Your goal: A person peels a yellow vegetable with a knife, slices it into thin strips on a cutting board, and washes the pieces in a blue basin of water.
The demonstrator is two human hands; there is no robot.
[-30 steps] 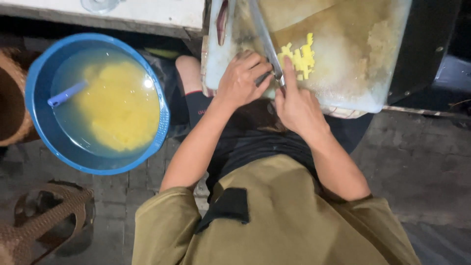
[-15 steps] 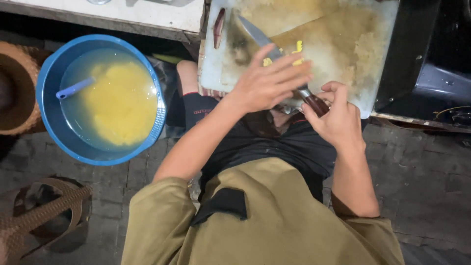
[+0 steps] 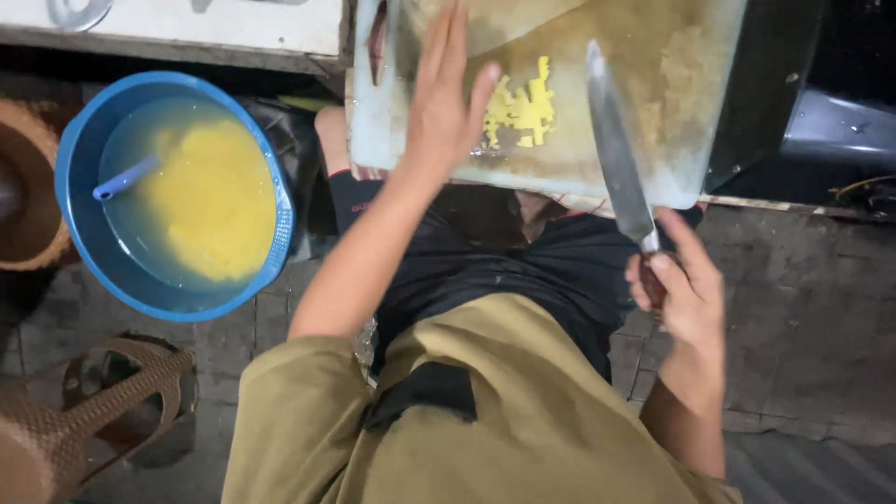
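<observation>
Left hand is lying flat, fingers released, touching the yellow pieces mid cutting board; right hand is clenching the knife over the board's near edge.

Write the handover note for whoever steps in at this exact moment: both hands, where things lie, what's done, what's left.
Left hand: open, flat on the cutting board, beside the yellow cut pieces.
Right hand: gripping the knife by its handle, blade pointing up over the board, clear of the pieces.
Blue basin at the left holds water, yellow pieces and a blue utensil.
Done: a small pile is cut.
Left: that pile is not yet in the basin.
</observation>
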